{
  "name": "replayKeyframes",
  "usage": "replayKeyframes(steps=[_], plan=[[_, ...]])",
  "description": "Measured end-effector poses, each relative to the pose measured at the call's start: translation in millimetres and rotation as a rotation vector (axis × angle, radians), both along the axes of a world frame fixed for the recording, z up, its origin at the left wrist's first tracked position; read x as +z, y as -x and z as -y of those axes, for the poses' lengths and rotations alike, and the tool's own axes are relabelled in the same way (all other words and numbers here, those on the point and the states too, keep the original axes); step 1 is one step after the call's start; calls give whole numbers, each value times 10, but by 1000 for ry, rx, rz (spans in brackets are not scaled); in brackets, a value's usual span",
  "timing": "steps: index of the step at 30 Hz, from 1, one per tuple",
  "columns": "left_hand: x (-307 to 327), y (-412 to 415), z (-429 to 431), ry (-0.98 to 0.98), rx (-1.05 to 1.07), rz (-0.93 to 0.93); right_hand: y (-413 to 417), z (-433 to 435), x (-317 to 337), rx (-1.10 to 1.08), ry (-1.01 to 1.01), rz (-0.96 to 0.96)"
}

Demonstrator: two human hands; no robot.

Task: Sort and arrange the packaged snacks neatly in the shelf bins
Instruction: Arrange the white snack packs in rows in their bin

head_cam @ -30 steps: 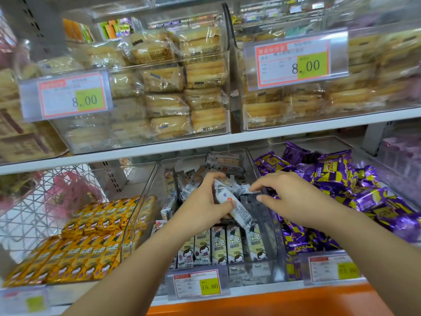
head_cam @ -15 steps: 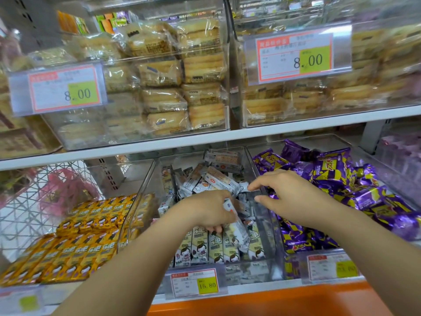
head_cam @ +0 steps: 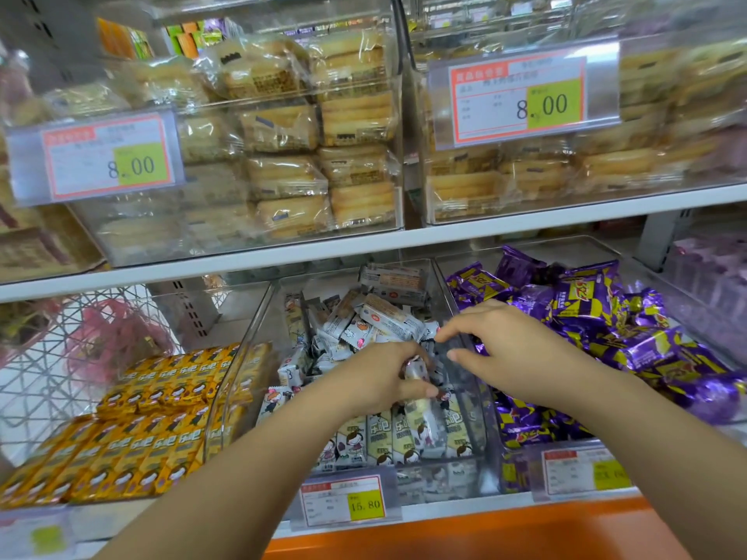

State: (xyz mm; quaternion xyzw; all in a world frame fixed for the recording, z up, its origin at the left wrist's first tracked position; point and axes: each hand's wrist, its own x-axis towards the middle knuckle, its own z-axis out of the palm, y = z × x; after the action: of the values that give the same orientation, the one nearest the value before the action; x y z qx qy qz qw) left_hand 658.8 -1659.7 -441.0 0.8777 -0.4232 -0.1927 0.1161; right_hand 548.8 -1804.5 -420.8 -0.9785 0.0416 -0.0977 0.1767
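Note:
A clear middle bin (head_cam: 481, 402) on the lower shelf holds white cartoon-printed snack packs: a neat upright row (head_cam: 384, 438) at the front, a loose pile (head_cam: 364, 317) behind. My left hand (head_cam: 380, 377) grips one white pack (head_cam: 416, 381) and holds it upright over the front row. Over the bin's right wall hovers my right hand (head_cam: 509, 345), fingers loosely spread and holding nothing.
Yellow packs (head_cam: 133, 430) lie in tidy rows in the left bin. Purple packs (head_cam: 606, 317) are heaped in the right bin. Bread packs (head_cam: 319, 135) fill the clear bins on the upper shelf. Price tags (head_cam: 343, 503) line the shelf front above an orange ledge.
My left hand has lowered the white pack from above the pile down to the front row and turned it upright. My right hand has stayed almost still.

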Motion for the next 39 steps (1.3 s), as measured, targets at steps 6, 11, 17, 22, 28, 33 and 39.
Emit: replayKeyframes(steps=[6, 11, 17, 22, 28, 33, 39], plan=[[-11, -17, 32, -56, 17, 13, 15, 9, 0, 3, -10, -2], [-1, 2, 184, -157, 8, 88, 20, 1, -2, 1, -11, 3], [102, -141, 193, -222, -13, 39, 28, 5, -3, 5, -8, -9], [27, -75, 276, -228, -12, 116, 15, 6, -3, 5, -3, -11], [-55, -120, 108, -36, -33, 103, 21, -6, -6, 4, 10, -3], [-44, -199, -49, -63, -124, -2, 20, -4, 1, 13, 14, -3], [43, -223, -138, 24, -118, -270, 0, -4, 1, 11, 27, -6]])
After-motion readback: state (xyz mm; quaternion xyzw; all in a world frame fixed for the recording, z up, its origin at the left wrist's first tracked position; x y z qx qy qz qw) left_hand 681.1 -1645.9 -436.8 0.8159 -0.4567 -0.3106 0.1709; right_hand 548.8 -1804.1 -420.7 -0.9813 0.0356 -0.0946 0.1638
